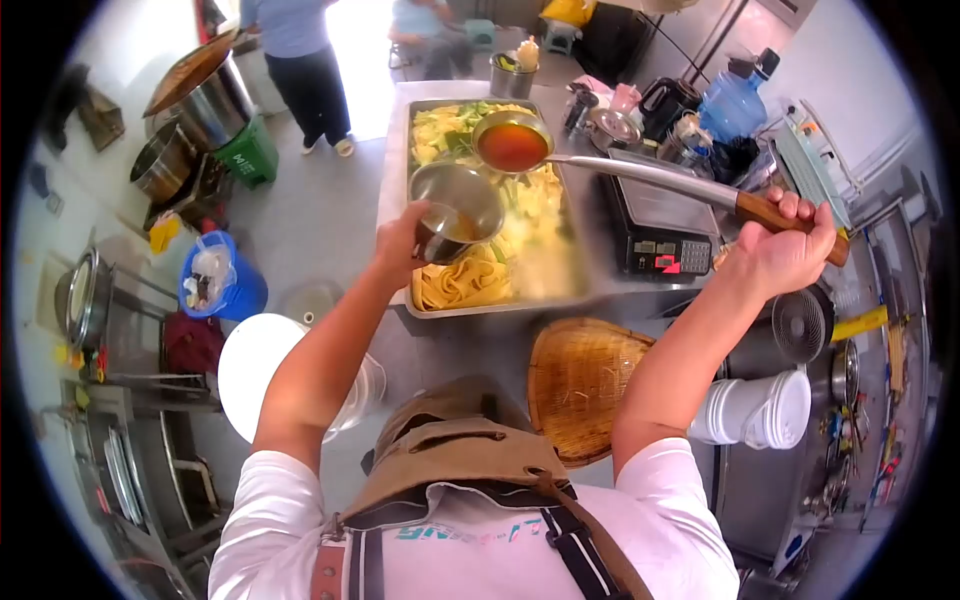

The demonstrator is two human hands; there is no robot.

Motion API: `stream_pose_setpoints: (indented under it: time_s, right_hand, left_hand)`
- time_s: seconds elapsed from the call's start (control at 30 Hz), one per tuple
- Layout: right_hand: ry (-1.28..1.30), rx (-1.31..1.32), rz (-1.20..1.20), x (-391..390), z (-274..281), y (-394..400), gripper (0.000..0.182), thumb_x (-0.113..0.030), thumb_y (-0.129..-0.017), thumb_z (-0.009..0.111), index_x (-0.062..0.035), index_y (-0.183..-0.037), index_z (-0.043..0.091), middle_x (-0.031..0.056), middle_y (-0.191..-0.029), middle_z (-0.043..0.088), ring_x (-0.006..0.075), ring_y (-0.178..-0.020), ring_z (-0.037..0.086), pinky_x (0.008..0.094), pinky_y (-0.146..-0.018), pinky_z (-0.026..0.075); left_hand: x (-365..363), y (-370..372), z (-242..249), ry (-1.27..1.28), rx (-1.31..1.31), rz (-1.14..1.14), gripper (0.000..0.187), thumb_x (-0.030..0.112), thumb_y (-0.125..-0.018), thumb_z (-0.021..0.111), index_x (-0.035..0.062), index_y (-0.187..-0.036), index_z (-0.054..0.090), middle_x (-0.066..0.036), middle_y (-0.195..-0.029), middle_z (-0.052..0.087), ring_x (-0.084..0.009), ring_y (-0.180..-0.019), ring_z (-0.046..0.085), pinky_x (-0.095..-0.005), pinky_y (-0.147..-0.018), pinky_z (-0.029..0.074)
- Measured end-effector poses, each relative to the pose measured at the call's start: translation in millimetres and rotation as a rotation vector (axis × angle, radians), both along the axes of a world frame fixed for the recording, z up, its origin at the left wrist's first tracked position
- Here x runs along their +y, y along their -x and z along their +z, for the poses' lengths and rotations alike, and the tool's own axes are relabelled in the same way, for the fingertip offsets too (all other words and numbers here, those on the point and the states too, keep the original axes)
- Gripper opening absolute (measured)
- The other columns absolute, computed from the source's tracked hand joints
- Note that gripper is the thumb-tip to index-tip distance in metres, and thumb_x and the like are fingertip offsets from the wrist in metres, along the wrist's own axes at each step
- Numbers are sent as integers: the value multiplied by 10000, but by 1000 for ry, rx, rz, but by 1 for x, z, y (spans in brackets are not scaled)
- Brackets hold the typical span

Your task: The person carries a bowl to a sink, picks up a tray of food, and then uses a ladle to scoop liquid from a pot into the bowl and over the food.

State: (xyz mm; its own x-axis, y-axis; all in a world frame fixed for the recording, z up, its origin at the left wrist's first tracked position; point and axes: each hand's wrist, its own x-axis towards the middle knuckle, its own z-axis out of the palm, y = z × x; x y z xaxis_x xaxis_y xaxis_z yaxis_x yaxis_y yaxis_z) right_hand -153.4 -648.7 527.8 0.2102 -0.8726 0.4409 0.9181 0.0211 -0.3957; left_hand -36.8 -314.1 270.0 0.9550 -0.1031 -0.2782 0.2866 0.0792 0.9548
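Note:
My left hand [402, 243] grips a metal bowl [470, 195] by its side, tilted over the tray, with a little yellowish liquid or residue inside. My right hand [785, 245] is wrapped round the wooden end of a long-handled ladle [640, 172]. Reddish-orange liquid [512, 146] fills the ladle's cup, which hangs over the tray just beyond the bowl. Below both lies a large rectangular metal tray [480, 313] holding wide yellow strips [463, 284] and some green pieces. Whitish haze blurs the tray's right front part.
A digital scale [655, 215] stands right of the tray, with a kettle [667, 105] and blue water jug [735, 105] behind. A woven basket [575, 385] and white buckets [755, 410] are near my body. A blue bin [240, 295] stands left. Two people [295, 60] are beyond the table.

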Motion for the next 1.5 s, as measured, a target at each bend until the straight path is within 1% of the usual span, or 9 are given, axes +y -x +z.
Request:
stream_pose_setpoints:
  time_s: [0.07, 0.13, 0.23, 0.27, 0.37, 0.53, 0.67, 1.23, 1.5]
  right_hand:
    - [5, 7, 0, 0, -2, -20, 193, -86, -804, 552, -68, -664, 421, 39, -625, 426, 160, -515, 407, 361, -546, 394]
    - [20, 22, 11, -6, -9, -31, 192, -100, -808, 540, -71, -665, 415, 36, -630, 420, 158, -521, 403, 365, -559, 391]
    - [61, 34, 77, -19, -27, -50, 191, -122, -815, 525, -78, -669, 410, 31, -633, 409, 154, -526, 395, 365, -572, 386]
    - [75, 30, 106, -24, -32, -58, 190, -130, -817, 521, -81, -671, 409, 29, -633, 405, 153, -527, 392, 365, -576, 384]
    - [55, 56, 126, -32, -47, -71, 194, -142, -817, 524, -88, -671, 409, 26, -634, 394, 150, -533, 390, 363, -578, 381]
    - [60, 71, 224, -38, -66, -74, 230, -176, -818, 535, -106, -626, 429, 9, -596, 400, 139, -527, 382, 343, -586, 355]
    - [74, 73, 328, -41, -76, -68, 240, -165, -822, 535, -107, -614, 430, 7, -600, 412, 132, -518, 381, 329, -574, 352]
    - [259, 94, 386, -25, -89, -44, 226, -190, -852, 504, -115, -641, 473, -6, -605, 430, 113, -475, 390, 324, -539, 352]
    - [327, 42, 429, -25, -89, -51, 185, -184, -841, 499, -121, -671, 536, -2, -608, 462, 119, -477, 405, 327, -540, 360]
  left_hand:
    - [9, -2, 12, 22, 74, 24, 389, 447, -757, 604, 78, -878, 587, -7, -737, 512, -121, -684, 472, -323, -608, 441]
    - [16, 11, 34, 143, 227, 122, 389, 445, -766, 592, 93, -932, 589, -14, -790, 521, -128, -733, 487, -321, -634, 448]
    - [35, 15, 24, 225, 183, 132, 420, 446, -775, 575, 113, -1031, 570, -32, -911, 525, -144, -831, 499, -333, -683, 459]
    - [40, 21, 28, 127, 114, 99, 474, 466, -786, 566, 123, -1111, 530, -58, -1015, 520, -169, -905, 504, -344, -716, 465]
    - [58, 23, 15, 243, 198, 192, 505, 496, -796, 560, 117, -1128, 518, -69, -1036, 538, -189, -929, 527, -359, -736, 464]
    - [62, 39, 41, 281, 158, 241, 593, 513, -803, 551, 95, -1218, 474, -90, -1152, 552, -227, -981, 551, -363, -768, 447]
    - [56, 47, 50, 279, 151, 309, 615, 531, -798, 541, 89, -1220, 469, -75, -1140, 557, -225, -976, 551, -364, -768, 445]
    - [47, 68, 42, 337, 225, 355, 701, 558, -785, 527, 71, -1276, 411, -101, -1191, 520, -252, -1008, 541, -416, -824, 437]
    - [43, 75, 46, 343, 233, 401, 681, 554, -791, 522, 76, -1265, 418, -96, -1177, 526, -248, -1001, 543, -393, -818, 445]
